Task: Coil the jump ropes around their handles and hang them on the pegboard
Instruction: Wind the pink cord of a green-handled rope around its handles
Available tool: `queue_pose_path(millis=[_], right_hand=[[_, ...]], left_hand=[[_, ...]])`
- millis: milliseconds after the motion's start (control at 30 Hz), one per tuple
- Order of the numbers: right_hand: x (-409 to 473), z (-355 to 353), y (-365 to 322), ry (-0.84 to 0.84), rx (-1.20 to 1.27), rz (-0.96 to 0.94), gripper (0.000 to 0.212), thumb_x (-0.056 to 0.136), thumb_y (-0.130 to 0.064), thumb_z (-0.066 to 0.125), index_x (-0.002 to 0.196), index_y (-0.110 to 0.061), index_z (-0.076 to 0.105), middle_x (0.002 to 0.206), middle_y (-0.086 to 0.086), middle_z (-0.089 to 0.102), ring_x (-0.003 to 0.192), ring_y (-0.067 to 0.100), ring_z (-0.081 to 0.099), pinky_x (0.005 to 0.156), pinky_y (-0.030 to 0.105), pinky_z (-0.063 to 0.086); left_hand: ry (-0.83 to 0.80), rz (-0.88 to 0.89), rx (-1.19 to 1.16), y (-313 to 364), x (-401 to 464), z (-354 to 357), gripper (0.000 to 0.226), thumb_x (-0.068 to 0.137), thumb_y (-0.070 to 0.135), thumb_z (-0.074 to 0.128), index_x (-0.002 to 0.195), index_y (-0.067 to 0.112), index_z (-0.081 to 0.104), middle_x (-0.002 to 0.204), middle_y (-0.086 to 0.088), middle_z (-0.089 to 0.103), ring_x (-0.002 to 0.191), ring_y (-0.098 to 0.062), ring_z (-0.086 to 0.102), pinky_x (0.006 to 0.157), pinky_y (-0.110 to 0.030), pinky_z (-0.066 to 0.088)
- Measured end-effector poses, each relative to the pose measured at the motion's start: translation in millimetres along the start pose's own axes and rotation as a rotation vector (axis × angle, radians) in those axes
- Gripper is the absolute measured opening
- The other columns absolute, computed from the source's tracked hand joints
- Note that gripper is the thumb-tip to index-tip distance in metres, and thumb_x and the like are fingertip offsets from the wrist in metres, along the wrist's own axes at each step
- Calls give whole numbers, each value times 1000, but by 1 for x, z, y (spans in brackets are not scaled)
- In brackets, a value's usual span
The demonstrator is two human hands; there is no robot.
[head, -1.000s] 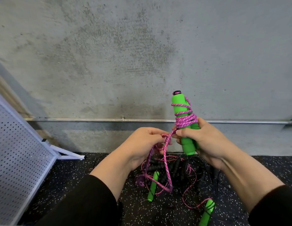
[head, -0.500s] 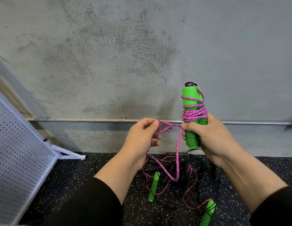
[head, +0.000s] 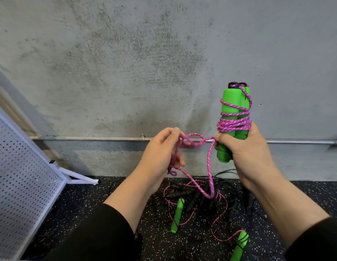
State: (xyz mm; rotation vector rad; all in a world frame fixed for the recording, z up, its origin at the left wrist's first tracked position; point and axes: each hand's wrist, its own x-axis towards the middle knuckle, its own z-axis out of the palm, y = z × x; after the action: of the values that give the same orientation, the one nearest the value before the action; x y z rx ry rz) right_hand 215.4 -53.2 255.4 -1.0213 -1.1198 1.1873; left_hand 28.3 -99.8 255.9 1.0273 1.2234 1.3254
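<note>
Green handles (head: 232,117) clenched in right hand (head: 244,153); pink rope (head: 210,166) pinched by left hand (head: 160,153); wraps best kept taut, stacked tight.

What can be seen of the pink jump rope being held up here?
The pink jump rope is a braided pink-and-purple cord with two green foam-looking handles, held together upright. Several turns circle the handles' middle. The right hand grips the handles below the coil; the left hand holds a bunched loop of cord. Slack hangs between them above the floor.
</note>
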Motion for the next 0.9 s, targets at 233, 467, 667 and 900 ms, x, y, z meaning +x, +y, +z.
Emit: queue_pose_path(millis=[233, 467, 667, 900], right_hand=[[-1, 1, -1, -5, 64, 0, 35, 81, 0, 78, 103, -18, 59, 77, -5, 67, 72, 11, 64, 70, 33, 53], [-1, -2, -1, -36, 42, -10, 34, 80, 0, 80, 101, -19, 60, 81, -1, 67, 75, 15, 62, 69, 35, 53], [-3, -1, 1, -46, 0, -26, 37, 75, -6, 82, 101, -16, 58, 75, 2, 65, 68, 20, 60, 63, 40, 50], [0, -4, -1, 29, -41, -26, 44, 66, -21, 83, 102, -21, 59, 85, 6, 68, 77, 23, 66, 68, 39, 54]], left_hand=[[-194, -154, 55, -7, -3, 3, 16, 100, 25, 63, 105, 10, 67, 84, -8, 73, 54, -14, 47, 50, -20, 40], [-198, -223, 9, -11, -3, 6, 12, 96, 10, 66, 86, 10, 71, 72, -1, 63, 63, -12, 58, 62, -26, 52], [86, -105, -38, -7, 2, 4, 15, 101, 12, 58, 88, 10, 66, 75, -3, 67, 74, -16, 64, 71, -26, 51], [122, 17, -35, -6, 8, -4, 13, 101, 13, 60, 93, 16, 69, 72, 4, 61, 68, -8, 54, 70, -22, 45]])
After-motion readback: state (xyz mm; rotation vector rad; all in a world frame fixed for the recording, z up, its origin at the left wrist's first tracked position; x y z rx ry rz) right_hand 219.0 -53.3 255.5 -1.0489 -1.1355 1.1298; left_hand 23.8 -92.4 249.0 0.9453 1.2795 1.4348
